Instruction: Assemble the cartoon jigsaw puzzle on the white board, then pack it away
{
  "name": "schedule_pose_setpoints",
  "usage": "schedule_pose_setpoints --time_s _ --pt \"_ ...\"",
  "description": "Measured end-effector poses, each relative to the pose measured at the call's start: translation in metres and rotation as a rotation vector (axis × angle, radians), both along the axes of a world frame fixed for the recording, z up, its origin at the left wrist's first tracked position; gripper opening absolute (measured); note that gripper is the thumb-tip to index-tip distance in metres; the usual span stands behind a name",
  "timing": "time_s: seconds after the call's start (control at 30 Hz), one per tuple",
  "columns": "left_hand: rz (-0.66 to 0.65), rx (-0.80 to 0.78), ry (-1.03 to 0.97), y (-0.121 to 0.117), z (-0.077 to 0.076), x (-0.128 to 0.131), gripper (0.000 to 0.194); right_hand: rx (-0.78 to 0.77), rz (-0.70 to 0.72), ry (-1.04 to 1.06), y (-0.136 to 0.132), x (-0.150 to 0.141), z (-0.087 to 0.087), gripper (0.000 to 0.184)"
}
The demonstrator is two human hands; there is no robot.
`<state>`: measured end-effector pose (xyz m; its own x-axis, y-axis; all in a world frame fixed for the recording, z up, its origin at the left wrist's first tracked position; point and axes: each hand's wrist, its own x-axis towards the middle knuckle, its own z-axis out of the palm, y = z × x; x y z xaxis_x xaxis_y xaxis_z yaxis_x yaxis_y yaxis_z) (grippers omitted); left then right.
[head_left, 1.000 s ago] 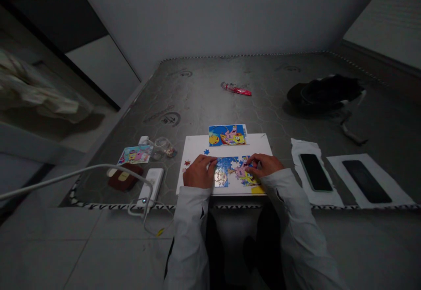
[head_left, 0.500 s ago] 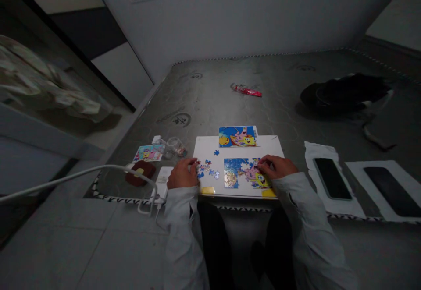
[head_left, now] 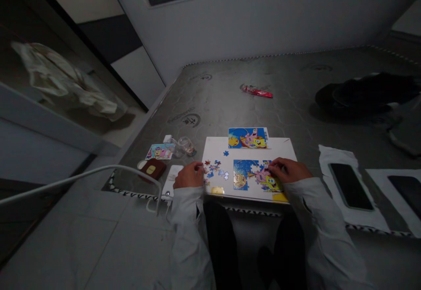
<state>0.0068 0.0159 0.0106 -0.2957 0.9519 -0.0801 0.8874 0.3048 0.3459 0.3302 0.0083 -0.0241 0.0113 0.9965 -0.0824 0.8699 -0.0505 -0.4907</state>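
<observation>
A partly assembled jigsaw puzzle (head_left: 241, 180) with cartoon figures lies on a white board (head_left: 213, 147). My right hand (head_left: 291, 170) is at its upper right part, thumb and fingertips pinched on a puzzle piece, which they mostly hide. My left hand (head_left: 190, 176) rests at the board's left edge, its fingers loosely curved and apart, beside several loose puzzle pieces (head_left: 215, 167). One blue piece (head_left: 226, 153) lies alone above that group. A picture card (head_left: 248, 138) with a similar cartoon scene sits across the board's far edge.
To the left are a second picture card (head_left: 160, 151), a clear plastic cup (head_left: 186, 145), a brown case (head_left: 153, 169) and a white power strip (head_left: 173, 180) with a cable. A phone (head_left: 351, 185) lies right. Farther back are a red packet (head_left: 258, 92) and a dark cap (head_left: 332, 99).
The camera view has turned slightly, so everything sits farther right in the picture. Both hands keep nearly the same places relative to the board, with the right fingers still at the puzzle's upper right.
</observation>
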Motion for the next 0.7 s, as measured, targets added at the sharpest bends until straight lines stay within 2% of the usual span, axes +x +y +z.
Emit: schedule_pose_setpoints --time_s 0.27,0.53,0.7 --pt "-0.152 0.009 -0.139 0.006 0.003 0.023 0.017 0.059 0.001 0.001 0.0 0.004 -0.012 0.029" --pt "-0.139 -0.035 -0.176 0.01 -0.008 0.025 0.017 0.068 0.001 0.011 0.0 0.004 -0.01 0.029" --pt "-0.044 -0.009 -0.218 0.008 -0.001 0.025 0.01 0.051 0.006 0.026 0.0 0.003 -0.006 0.028"
